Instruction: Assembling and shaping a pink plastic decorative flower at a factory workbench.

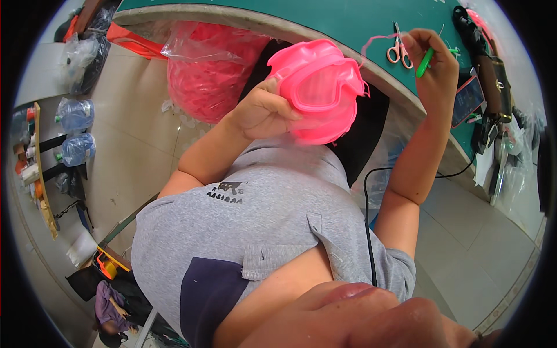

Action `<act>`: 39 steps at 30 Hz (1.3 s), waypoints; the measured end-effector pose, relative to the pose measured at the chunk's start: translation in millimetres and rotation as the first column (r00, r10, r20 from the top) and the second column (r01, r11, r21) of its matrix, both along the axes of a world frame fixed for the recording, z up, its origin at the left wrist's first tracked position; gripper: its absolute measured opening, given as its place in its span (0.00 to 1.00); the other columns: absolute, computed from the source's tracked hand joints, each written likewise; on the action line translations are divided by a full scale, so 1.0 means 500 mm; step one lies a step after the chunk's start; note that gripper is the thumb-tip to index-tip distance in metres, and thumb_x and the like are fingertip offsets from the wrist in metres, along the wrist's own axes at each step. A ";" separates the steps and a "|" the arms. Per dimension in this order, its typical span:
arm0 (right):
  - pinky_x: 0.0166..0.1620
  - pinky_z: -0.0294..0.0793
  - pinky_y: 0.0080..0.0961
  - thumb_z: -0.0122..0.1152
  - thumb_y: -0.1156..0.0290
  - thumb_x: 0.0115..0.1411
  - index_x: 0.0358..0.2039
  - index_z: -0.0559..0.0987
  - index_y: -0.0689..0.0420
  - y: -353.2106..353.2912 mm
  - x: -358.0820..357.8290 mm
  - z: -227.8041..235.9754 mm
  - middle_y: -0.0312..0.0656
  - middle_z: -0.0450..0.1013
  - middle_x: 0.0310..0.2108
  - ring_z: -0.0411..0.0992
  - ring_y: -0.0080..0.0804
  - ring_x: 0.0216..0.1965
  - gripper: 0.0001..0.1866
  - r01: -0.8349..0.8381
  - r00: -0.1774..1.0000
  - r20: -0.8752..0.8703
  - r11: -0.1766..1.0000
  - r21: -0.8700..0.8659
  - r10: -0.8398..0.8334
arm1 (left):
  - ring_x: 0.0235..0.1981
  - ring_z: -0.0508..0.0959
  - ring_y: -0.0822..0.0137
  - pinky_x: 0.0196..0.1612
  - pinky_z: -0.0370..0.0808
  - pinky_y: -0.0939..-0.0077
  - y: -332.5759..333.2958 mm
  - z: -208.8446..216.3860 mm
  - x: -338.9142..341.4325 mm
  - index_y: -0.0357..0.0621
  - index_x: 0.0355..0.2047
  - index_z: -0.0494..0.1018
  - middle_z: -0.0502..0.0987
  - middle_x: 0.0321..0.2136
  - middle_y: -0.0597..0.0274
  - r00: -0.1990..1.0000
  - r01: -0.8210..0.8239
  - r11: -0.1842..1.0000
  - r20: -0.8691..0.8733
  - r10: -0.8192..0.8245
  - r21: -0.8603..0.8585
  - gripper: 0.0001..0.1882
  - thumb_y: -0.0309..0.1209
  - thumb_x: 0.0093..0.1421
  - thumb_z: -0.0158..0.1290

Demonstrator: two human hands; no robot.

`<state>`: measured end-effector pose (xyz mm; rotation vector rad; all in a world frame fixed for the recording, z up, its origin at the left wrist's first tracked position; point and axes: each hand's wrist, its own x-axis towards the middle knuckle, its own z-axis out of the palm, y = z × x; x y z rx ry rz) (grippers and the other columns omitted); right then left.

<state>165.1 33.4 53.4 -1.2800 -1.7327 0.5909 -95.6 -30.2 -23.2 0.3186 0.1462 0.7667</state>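
Observation:
My left hand (266,109) grips a bright pink goggle-shaped piece (321,87) by its left side; it looks like a soft diving mask skirt. More pink shows below it, blurred, and I cannot tell whether that is a second piece. Off to the right, my raised right hand (434,55) is closed round a tool with a green handle (425,62). Its thin tip seems to stick up past the fingers. A thin pink strip (378,38) runs from the fingertips toward the goggle piece's right edge. Scissors with pink handles (399,55) lie on the table beside that hand.
The green table (278,13) has a pale curved edge. A phone (467,100) and a dark strap or bag (494,81) lie at its right. Under the edge at left sits a clear bag of pink pieces (212,75). A black cable (366,203) hangs beside my right arm.

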 end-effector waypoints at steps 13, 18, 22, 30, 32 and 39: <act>0.27 0.63 0.09 0.61 0.69 0.57 0.43 0.75 0.63 -0.082 -0.041 -0.069 0.33 0.73 0.34 0.65 0.12 0.27 0.15 -0.343 0.900 -0.381 0.883 -0.322 0.211 | 0.58 0.61 0.51 0.59 0.59 0.55 0.012 -0.002 -0.013 0.33 0.60 0.53 0.61 0.56 0.47 0.997 -0.026 0.981 -0.060 0.038 0.193 0.47 0.25 0.33 0.52; 0.30 0.62 0.13 0.59 0.74 0.58 0.29 0.75 0.64 -0.054 -0.013 -0.067 0.32 0.68 0.24 0.63 0.15 0.27 0.07 -0.345 0.925 -0.234 0.921 -0.182 0.301 | 0.54 0.67 0.61 0.54 0.65 0.66 0.002 -0.025 -0.025 0.37 0.58 0.57 0.68 0.51 0.57 0.985 -0.039 0.960 -0.148 0.083 0.277 0.43 0.12 0.37 0.51; 0.31 0.61 0.14 0.57 0.74 0.59 0.29 0.72 0.65 -0.010 0.013 -0.069 0.33 0.66 0.24 0.61 0.17 0.27 0.07 -0.299 0.953 -0.044 0.954 0.009 0.299 | 0.52 0.68 0.63 0.52 0.66 0.68 0.006 -0.019 -0.027 0.37 0.57 0.59 0.70 0.48 0.58 0.978 0.012 0.972 -0.207 0.037 0.233 0.42 0.13 0.36 0.53; 0.28 0.59 0.11 0.55 0.70 0.62 0.33 0.74 0.62 0.017 0.037 -0.070 0.28 0.65 0.24 0.60 0.14 0.25 0.08 -0.020 0.972 -0.229 0.993 0.115 0.046 | 0.50 0.70 0.64 0.51 0.66 0.69 -0.004 -0.009 -0.032 0.32 0.56 0.60 0.71 0.47 0.56 0.975 0.104 0.987 -0.211 -0.077 0.122 0.41 0.14 0.34 0.53; 0.28 0.59 0.10 0.56 0.69 0.62 0.33 0.75 0.62 0.017 0.056 -0.064 0.27 0.65 0.24 0.60 0.13 0.25 0.08 0.019 0.970 -0.244 0.995 0.095 0.005 | 0.49 0.70 0.64 0.51 0.67 0.69 -0.008 -0.003 -0.026 0.32 0.55 0.60 0.71 0.46 0.56 0.976 0.119 0.983 -0.200 -0.090 0.138 0.41 0.15 0.34 0.53; 0.33 0.67 0.13 0.58 0.72 0.59 0.34 0.76 0.63 -0.018 0.052 -0.038 0.33 0.72 0.27 0.67 0.17 0.29 0.07 -0.272 0.958 -0.111 0.961 -0.048 0.265 | 0.48 0.71 0.63 0.51 0.66 0.71 -0.005 -0.026 -0.041 0.31 0.55 0.61 0.73 0.43 0.55 0.987 0.075 0.983 -0.152 -0.050 0.167 0.40 0.16 0.33 0.52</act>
